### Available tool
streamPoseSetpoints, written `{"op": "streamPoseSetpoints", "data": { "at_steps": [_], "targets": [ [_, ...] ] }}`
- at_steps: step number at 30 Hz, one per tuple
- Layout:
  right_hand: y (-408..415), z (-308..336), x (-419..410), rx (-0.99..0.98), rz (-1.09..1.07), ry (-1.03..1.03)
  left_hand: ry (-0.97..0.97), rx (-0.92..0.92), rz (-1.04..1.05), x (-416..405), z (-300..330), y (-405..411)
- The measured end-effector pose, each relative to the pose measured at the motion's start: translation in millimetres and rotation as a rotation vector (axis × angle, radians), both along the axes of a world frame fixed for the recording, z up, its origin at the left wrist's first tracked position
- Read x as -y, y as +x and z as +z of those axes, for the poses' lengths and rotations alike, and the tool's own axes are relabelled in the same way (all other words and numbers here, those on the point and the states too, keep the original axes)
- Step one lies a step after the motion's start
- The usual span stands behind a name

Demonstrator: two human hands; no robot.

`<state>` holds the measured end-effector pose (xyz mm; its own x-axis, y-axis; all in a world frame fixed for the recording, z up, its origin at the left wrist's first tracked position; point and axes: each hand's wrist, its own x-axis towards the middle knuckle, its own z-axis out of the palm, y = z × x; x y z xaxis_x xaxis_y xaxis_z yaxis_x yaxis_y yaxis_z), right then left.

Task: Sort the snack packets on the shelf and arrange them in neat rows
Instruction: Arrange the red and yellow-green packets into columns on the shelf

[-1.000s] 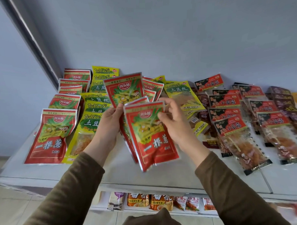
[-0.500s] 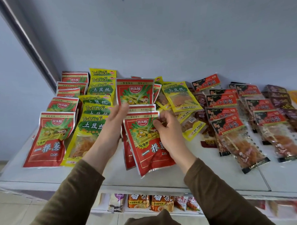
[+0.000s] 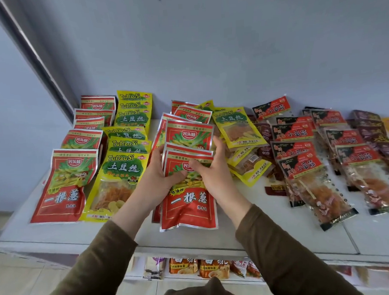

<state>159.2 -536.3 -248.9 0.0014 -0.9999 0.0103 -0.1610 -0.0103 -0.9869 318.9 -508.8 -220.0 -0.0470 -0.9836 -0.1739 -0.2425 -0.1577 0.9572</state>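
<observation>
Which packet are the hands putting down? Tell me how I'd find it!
Look at the white shelf against the wall; rows of red and yellow packets fill its left end. Just right of the yellow row, both hands, the left hand and right hand, grip the front red packet. It is the only front packet with fingers on it.

Person seen from above, lower half of frame. Both arms in long sleeves of plain olive-brown fabric, matte, no print, logo or buttons visible. Left sleeve (image 3: 91,263) enters from lower left corner; right sleeve (image 3: 289,254) enters from lower right. Cuffs plain, same colour as the sleeve, ending at the wrists, with soft folds along the forearms. Left hand (image 3: 161,171) and right hand (image 3: 212,171) bare: no gloves, rings or watch visible. A fold of the same olive-brown garment (image 3: 195,292) shows at bottom centre.
</observation>
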Motion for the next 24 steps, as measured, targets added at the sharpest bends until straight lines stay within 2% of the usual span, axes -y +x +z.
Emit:
{"op": "streamPoseSetpoints", "data": {
  "at_steps": [2, 4, 5, 7, 10, 12, 16, 19, 22, 24],
  "targets": [
    [2.9, -1.8, 1.6, 0.027, -0.037, -0.011, -0.189, 0.341, 0.045, -5.3, 0.2, -0.3],
    [6.7, -0.7, 4.4, 0.064, -0.075, -0.022, -0.358, 0.711, -0.028, -16.7, 0.3, -1.7],
    [8.7, 0.7, 5.7, 0.078, -0.074, -0.022, -0.376, 0.834, -0.128, -23.1, -0.9, -4.7],
    [11.6, 2.2, 9.0, 0.077, -0.025, 0.002, -0.286, 0.949, -0.286, -34.4, -7.2, -13.4],
    [8.4, 7.0, 14.0, 0.050, 0.033, 0.007, -0.252, 1.060, -0.250, -39.8, -19.7, -19.7],
    [0.5, 16.5, 23.2, 0.098, 0.033, -0.029, -0.264, 1.077, -0.207, -39.9, -23.3, -19.6],
    [-7.2, 41.5, 62.3, 0.238, -0.124, 0.079, -0.278, 0.974, -0.224, -41.8, -28.4, -15.1],
    [5.1, 51.5, 84.5, 0.311, -0.125, 0.188, -0.243, 0.945, -0.270, -41.2, -26.2, -9.7],
    [21.0, 51.9, 101.6, 0.211, -0.134, 0.182, -0.198, 0.971, -0.290, -40.9, -22.4, -7.6],
    [26.8, 52.0, 104.7, 0.163, -0.064, 0.245, -0.167, 1.014, -0.293, -40.9, -20.6, -8.3]
  ]
}}
